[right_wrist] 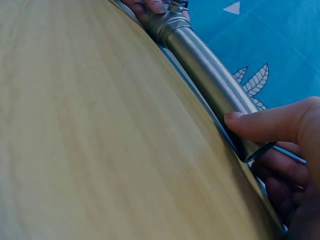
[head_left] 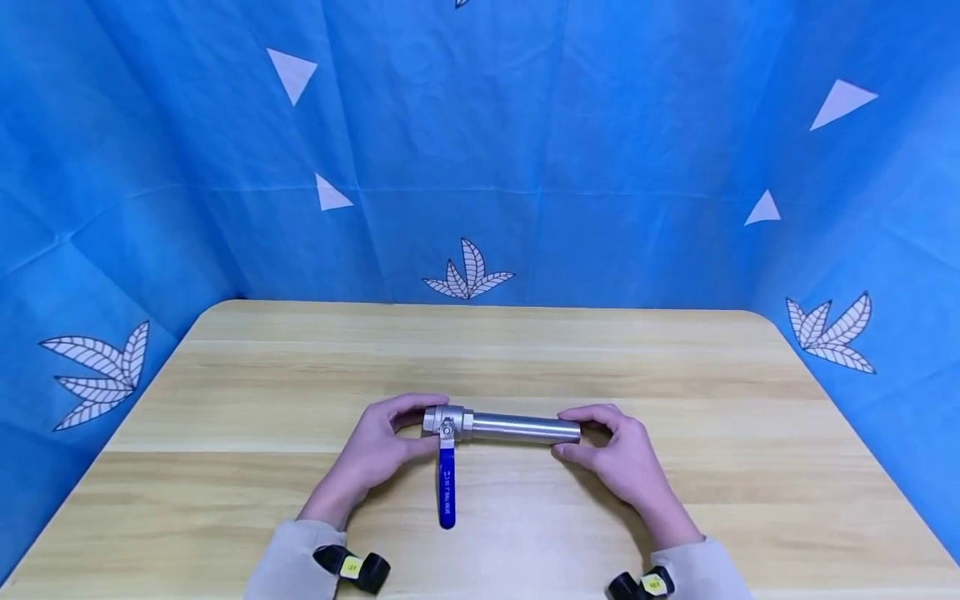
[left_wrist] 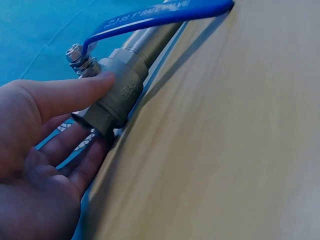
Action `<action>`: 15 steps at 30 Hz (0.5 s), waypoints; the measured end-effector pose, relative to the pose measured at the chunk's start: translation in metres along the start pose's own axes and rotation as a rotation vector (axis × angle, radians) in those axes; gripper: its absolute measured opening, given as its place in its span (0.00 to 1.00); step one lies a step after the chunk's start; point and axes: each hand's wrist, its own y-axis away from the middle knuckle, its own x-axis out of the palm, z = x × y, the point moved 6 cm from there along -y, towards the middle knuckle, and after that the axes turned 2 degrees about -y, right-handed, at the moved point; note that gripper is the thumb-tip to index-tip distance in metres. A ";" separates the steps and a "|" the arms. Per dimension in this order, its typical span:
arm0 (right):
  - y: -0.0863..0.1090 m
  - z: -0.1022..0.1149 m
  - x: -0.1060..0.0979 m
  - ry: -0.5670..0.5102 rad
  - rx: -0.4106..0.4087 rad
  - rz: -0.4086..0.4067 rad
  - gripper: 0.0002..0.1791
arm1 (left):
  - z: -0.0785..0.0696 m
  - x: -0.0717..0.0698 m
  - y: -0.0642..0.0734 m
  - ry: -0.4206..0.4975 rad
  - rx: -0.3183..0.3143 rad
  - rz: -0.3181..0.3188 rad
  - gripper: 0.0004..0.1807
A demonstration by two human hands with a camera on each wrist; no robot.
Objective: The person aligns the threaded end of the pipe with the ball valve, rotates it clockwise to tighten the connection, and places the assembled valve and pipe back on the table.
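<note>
A steel ball valve [head_left: 454,421] with a blue lever handle [head_left: 447,492] lies across the middle of the table, its handle pointing toward me. From its right side runs a straight, shiny steel pipe [head_left: 521,427]. My left hand [head_left: 386,442] pinches the valve's left end, thumb on the near side and fingers behind; the valve body [left_wrist: 127,82] shows lettering in the left wrist view. At the other end, my right hand [head_left: 618,450] holds the pipe's open tip between thumb and fingers. The right wrist view shows the thumb on the pipe [right_wrist: 215,80].
The light wooden table [head_left: 480,354] has rounded far corners. A blue cloth [head_left: 525,125] with white triangles and leaf prints hangs around its back and sides. Black devices with yellow labels are strapped to both sleeves, the left device [head_left: 351,568] beside the near edge.
</note>
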 end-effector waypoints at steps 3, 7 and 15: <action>0.001 -0.001 0.001 -0.005 0.002 -0.006 0.23 | 0.003 0.000 0.000 0.024 -0.015 -0.008 0.29; 0.002 -0.003 0.002 -0.004 -0.005 -0.017 0.23 | 0.004 0.001 0.000 0.036 -0.023 -0.010 0.28; 0.000 -0.002 0.002 -0.013 -0.020 -0.025 0.23 | 0.005 0.001 0.000 0.045 -0.030 -0.020 0.28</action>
